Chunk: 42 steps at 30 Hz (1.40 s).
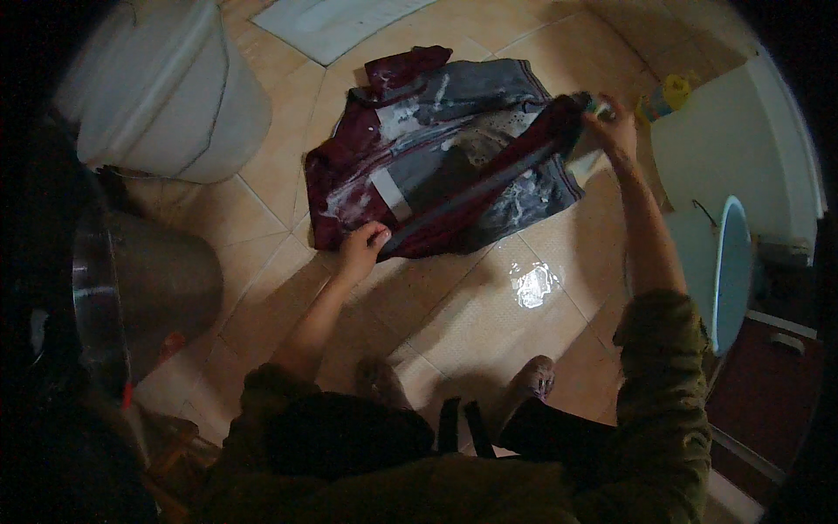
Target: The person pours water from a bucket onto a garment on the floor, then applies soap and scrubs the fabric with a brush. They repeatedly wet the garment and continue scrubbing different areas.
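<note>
A wet maroon and grey garment [432, 164] with white stripes of cloth and soap foam lies spread on the tiled floor. My left hand [363, 247] pinches its near left edge between thumb and fingers. At the upper right my right hand [610, 121] grips the garment's other end and lifts it, so a maroon fold with a grey band stretches between my hands. Something small and light-coloured shows at the right hand's fingers; what it is cannot be told. Foam lies thickest on the grey and maroon parts.
White plastic buckets [190, 98] stand at the upper left, above a large metal pot [157, 281]. A yellow-capped container [674, 95] is at the upper right. A light-blue round basin [731, 275] stands on edge at the right. Water shines on the floor tiles [537, 285] before my feet.
</note>
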Each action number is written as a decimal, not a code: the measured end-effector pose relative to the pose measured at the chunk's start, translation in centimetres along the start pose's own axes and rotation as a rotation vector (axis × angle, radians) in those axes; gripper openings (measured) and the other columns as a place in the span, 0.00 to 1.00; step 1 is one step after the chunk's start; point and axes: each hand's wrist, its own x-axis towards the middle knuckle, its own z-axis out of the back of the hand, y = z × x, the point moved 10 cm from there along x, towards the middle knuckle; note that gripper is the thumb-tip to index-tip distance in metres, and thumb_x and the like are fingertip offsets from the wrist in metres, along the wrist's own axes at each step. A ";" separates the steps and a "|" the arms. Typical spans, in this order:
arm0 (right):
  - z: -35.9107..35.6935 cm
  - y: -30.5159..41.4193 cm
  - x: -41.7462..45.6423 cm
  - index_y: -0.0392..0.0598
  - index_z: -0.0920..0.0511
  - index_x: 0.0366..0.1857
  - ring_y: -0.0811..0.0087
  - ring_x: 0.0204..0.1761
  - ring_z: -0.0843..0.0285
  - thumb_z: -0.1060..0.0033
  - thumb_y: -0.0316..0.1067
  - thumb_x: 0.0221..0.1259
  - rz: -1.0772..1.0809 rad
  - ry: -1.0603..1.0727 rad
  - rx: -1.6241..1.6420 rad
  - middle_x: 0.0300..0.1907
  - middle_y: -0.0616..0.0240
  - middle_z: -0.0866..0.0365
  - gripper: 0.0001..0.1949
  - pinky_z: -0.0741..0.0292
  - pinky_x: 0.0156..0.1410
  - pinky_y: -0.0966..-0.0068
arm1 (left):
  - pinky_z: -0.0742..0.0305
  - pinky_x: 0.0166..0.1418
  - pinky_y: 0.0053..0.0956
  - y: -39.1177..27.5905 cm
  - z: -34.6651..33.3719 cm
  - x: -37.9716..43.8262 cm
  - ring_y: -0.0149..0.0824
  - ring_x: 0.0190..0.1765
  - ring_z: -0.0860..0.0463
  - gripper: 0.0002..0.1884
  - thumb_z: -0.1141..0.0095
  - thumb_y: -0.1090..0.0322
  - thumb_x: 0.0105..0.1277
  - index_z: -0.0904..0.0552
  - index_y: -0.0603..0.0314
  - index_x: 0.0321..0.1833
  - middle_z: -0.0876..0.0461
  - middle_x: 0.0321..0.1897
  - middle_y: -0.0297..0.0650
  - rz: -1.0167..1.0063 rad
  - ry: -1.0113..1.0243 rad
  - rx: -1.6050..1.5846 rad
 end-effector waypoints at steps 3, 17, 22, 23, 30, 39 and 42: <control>-0.7 3.2 0.6 0.47 0.39 0.59 0.52 0.48 0.27 0.27 0.50 0.36 -0.011 -0.129 -0.105 0.52 0.43 0.37 0.42 0.28 0.51 0.62 | 0.29 0.39 0.35 -0.1 1.6 0.6 0.45 0.35 0.21 0.09 0.49 0.63 0.64 0.24 0.60 0.39 0.21 0.29 0.44 0.120 -0.135 0.151; -19.0 11.0 -17.6 0.56 0.47 0.66 0.49 0.57 0.39 0.36 0.35 0.43 0.424 0.234 -0.250 0.58 0.51 0.40 0.41 0.40 0.57 0.50 | 0.43 0.65 0.42 -5.4 -1.0 -9.0 0.42 0.65 0.37 0.23 0.53 0.58 0.63 0.31 0.62 0.59 0.34 0.61 0.44 -0.278 0.017 0.837; -22.8 22.2 -28.5 0.70 0.39 0.62 0.50 0.49 0.32 0.47 0.33 0.49 0.836 0.480 -0.104 0.53 0.49 0.35 0.32 0.29 0.49 0.55 | 0.42 0.64 0.45 -2.5 -0.2 -8.7 0.45 0.63 0.34 0.23 0.51 0.58 0.63 0.30 0.64 0.58 0.32 0.59 0.48 -0.170 -0.063 0.854; -24.0 23.2 -31.6 0.75 0.38 0.62 0.50 0.47 0.32 0.50 0.34 0.51 0.952 0.486 -0.181 0.50 0.49 0.33 0.30 0.28 0.46 0.55 | 0.41 0.63 0.45 0.1 -1.9 -9.7 0.46 0.62 0.34 0.23 0.52 0.56 0.63 0.30 0.63 0.57 0.33 0.60 0.48 -0.170 0.004 0.929; -22.1 12.2 -11.9 0.58 0.33 0.56 0.56 0.35 0.30 0.50 0.43 0.56 0.456 0.237 -0.501 0.38 0.52 0.30 0.21 0.31 0.32 0.63 | 0.35 0.60 0.46 -3.7 -0.4 -9.2 0.50 0.60 0.31 0.22 0.50 0.59 0.63 0.29 0.63 0.56 0.32 0.58 0.54 -0.092 -0.040 0.848; -25.2 15.7 -21.9 0.52 0.24 0.46 0.58 0.39 0.30 0.47 0.41 0.51 0.692 0.349 -0.158 0.39 0.54 0.28 0.16 0.30 0.40 0.65 | 0.35 0.59 0.46 -3.0 -0.2 -9.3 0.57 0.59 0.32 0.21 0.50 0.55 0.62 0.26 0.62 0.53 0.36 0.59 0.59 -0.110 -0.080 0.906; -20.5 9.9 -8.5 0.71 0.30 0.55 0.54 0.41 0.31 0.39 0.50 0.45 0.392 0.134 -0.357 0.39 0.53 0.30 0.26 0.30 0.41 0.63 | 0.34 0.58 0.46 -4.0 -0.8 -8.4 0.56 0.58 0.32 0.21 0.50 0.53 0.62 0.25 0.61 0.51 0.35 0.57 0.59 -0.150 -0.100 0.906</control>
